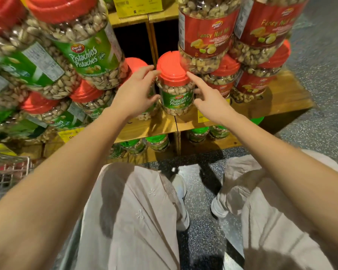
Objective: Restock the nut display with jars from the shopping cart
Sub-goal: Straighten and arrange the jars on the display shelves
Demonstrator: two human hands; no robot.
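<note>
Starting at the far left, a corner of the wire cart (7, 172) shows at the frame's edge; its contents are too blurred to say whether any jars remain in it. Above it, green-labelled pistachio jars (82, 53) are stacked in tiers, lids tucked under the bases of the row above, so each layer locks the next.

The left hand (134, 94) sits beside the middle jar (177, 88), fingers spread and curved toward its side and the lip of its red lid. It looks to be steadying or nudging more than gripping, though I cannot tell whether the thumb touches the plastic. That jar stands upright on the wooden shelf (150, 127), near the front edge, right at the seam where the pistachio stack meets the mixed nuts. It seems to be the one being placed, label facing out for shoppers.

The right hand (211, 106) is loose, forefinger stretched out to the lid's right rim and the other fingers half-curled near the jar's side, holding nothing. Likely the two hands are squaring the jar into line.

Farther right, red-labelled mixed-nut jars (209, 36) pile the same interlocked way. Below the shelf, green-lidded jars (158, 141) fill a lower bay.
</note>
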